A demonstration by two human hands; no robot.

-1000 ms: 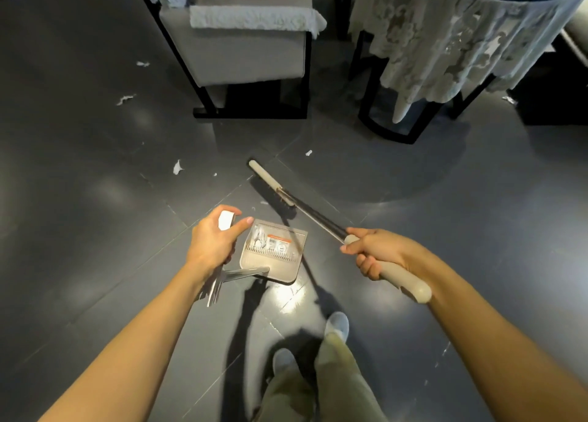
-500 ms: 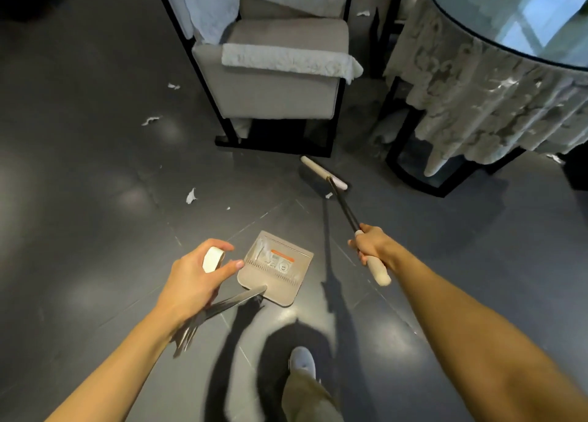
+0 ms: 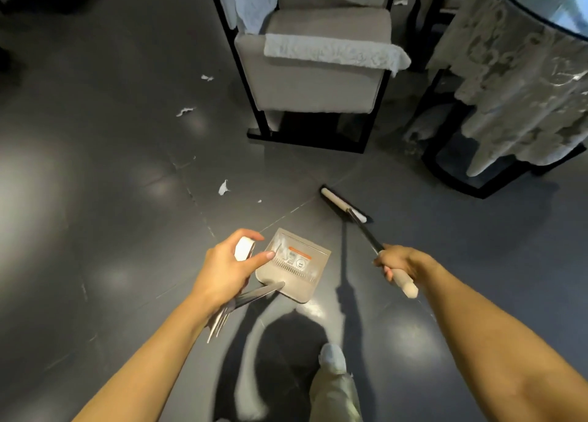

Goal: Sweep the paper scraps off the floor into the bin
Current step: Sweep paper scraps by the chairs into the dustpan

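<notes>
Since a moment ago the broom head [image 3: 345, 206] has swung from the floor beside the dustpan out toward the far right, and the chair [image 3: 313, 71] is now looming larger ahead. The right hand [image 3: 399, 262] is wrapping its grip closed around the broom handle [image 3: 401, 281], the pale end of the handle sticking out near the wrist. The left hand [image 3: 227, 270] is curling thumb and fingers around the pale top of the dustpan handle [image 3: 244, 248], whose metal stem is running under the palm to the dustpan [image 3: 294, 264] sitting between the two hands, its mouth facing far. Paper scraps are lying on the dark tiled floor [image 3: 95, 183] to the far left of the dustpan: one scrap [image 3: 223, 187] near it, another [image 3: 185, 111] farther off, a third [image 3: 207, 78] beside the chair. A lace-draped desk [image 3: 521, 81] is standing at far right. A shoe [image 3: 332, 358] is stepping forward at the near edge. The bin is out of view.
</notes>
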